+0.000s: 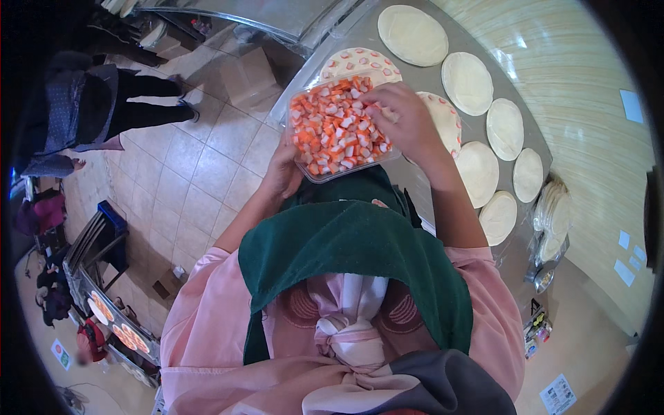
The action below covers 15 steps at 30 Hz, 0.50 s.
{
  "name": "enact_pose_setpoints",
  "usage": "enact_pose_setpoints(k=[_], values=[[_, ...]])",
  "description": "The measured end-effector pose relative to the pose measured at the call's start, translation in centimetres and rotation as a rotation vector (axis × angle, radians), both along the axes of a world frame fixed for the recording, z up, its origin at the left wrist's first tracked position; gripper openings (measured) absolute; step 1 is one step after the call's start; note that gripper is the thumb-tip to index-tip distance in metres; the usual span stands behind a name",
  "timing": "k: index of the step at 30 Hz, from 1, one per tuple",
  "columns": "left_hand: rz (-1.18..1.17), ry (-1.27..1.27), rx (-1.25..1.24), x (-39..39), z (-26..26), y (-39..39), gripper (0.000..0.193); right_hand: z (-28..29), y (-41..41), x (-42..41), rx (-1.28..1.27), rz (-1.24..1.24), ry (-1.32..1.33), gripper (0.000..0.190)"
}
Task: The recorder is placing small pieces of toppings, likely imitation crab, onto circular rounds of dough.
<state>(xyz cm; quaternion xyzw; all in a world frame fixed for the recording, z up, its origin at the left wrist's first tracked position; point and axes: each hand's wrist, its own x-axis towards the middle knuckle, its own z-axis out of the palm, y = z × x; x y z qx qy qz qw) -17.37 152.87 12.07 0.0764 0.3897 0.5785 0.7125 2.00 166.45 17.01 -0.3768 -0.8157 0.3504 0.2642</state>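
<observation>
My left hand [284, 171] grips the near left side of a clear plastic tub [332, 179]. Chopped orange-and-white crab stick pieces [332, 129] fill it. Over the tub's right side, my right hand [402, 116] has its fingers bent together around some of these pieces, partly hidden by the hand. Beyond the tub lies a flat round dough base [358, 56] dotted with spaced crab stick pieces. A second dotted base [440, 116] is partly covered by my right hand and forearm.
Several plain dough bases [412, 35] lie along the grey worktop [469, 127] by the wall. Stacked bases in plastic [552, 218] sit at its right end. Leftward, another person [88, 104] stands on the tiled floor near a cardboard box [249, 78]. Topped pizzas [129, 337] lie on a far table.
</observation>
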Motion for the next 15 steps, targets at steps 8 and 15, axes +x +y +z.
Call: enact_pose_setpoints(k=[8,15], values=[[-0.029,-0.022,-0.023,1.0,0.9,0.1,0.092,-0.5,-0.6,-2.0,0.257,0.392,-0.252,0.026],[-0.085,-0.009,-0.041,1.1,0.5,0.2,0.089,-0.9,-0.4,-1.8,0.343,0.408,-0.297,0.027]])
